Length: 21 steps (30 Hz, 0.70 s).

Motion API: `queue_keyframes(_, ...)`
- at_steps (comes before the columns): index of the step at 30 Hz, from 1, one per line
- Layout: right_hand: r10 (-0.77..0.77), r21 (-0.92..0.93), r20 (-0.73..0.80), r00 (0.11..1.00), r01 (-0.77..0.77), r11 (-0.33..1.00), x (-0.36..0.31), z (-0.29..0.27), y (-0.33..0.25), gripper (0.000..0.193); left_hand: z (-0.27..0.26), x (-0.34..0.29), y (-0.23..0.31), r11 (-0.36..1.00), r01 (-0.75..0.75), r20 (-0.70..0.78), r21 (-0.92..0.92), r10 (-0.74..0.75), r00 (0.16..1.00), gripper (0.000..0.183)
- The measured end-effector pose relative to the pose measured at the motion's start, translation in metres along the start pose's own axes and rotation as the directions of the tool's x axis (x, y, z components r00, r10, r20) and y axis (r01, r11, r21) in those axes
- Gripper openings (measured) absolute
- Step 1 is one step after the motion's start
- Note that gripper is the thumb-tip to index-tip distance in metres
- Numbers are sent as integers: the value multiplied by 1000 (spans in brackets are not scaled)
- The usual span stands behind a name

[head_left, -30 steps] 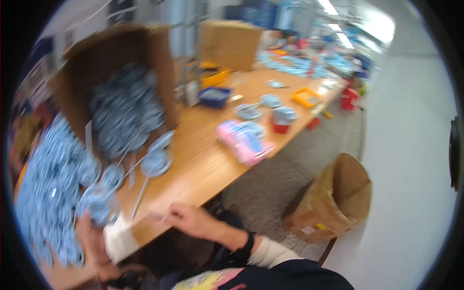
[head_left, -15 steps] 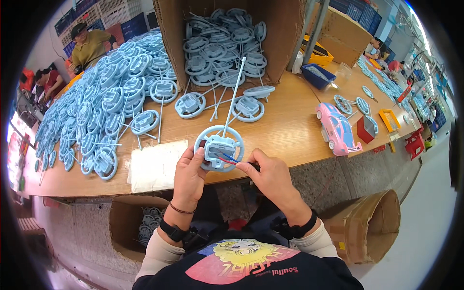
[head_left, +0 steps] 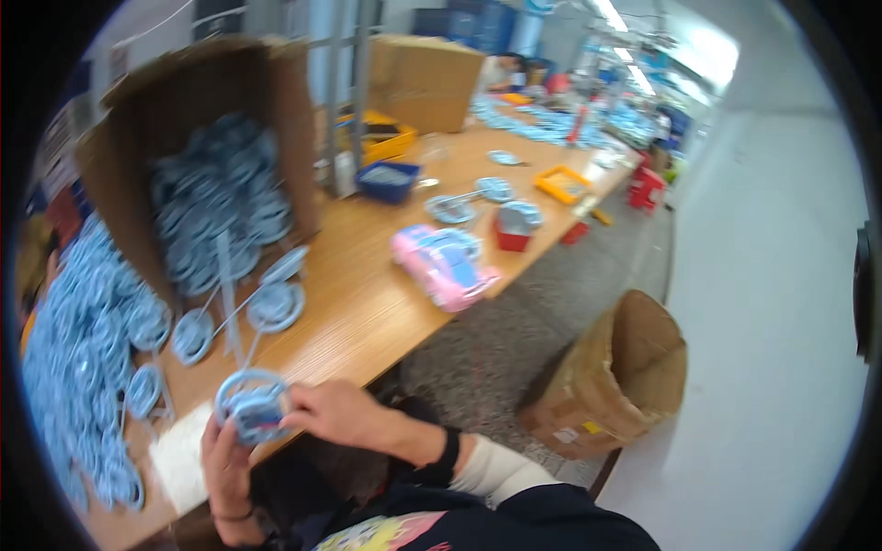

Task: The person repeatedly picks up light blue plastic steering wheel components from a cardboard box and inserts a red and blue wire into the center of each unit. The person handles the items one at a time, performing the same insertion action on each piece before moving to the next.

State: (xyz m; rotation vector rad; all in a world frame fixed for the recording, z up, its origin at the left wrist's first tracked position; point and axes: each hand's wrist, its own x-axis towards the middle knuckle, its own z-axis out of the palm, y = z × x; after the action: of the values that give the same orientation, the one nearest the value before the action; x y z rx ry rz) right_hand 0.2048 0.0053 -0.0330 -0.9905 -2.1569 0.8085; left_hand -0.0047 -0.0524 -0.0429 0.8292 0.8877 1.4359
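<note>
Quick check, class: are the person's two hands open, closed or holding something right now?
Left hand: closed on the light blue wheel, holding it.
Right hand: fingers curled at the wheel's right side; too blurred to tell what they grip.

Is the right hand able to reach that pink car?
Probably, with a stretch: only tabletop shows between the right hand and pink car, though it's busy at a blue wheel.

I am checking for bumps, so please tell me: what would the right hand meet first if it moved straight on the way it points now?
Most likely the light blue wheel-shaped part in the left hand. The right hand looks right at its edge; blur hides whether they touch.
</note>
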Motion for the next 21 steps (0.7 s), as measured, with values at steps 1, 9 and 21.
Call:
queue_keyframes(1,5,2,17,1000,-5,1000,-1,-3,1,34,-5,3,1,1000,11,8,17,-11,1000,33)
queue_keyframes(9,-18,55,38,999,16,998,-11,-11,0,34,-7,4,5,994,-3,72,108,-5,997,30)
queue_keyframes(21,16,19,21,1000,-16,1000,-12,-11,-9,34,-16,4,-14,999,-45,-37,12,45,998,28)
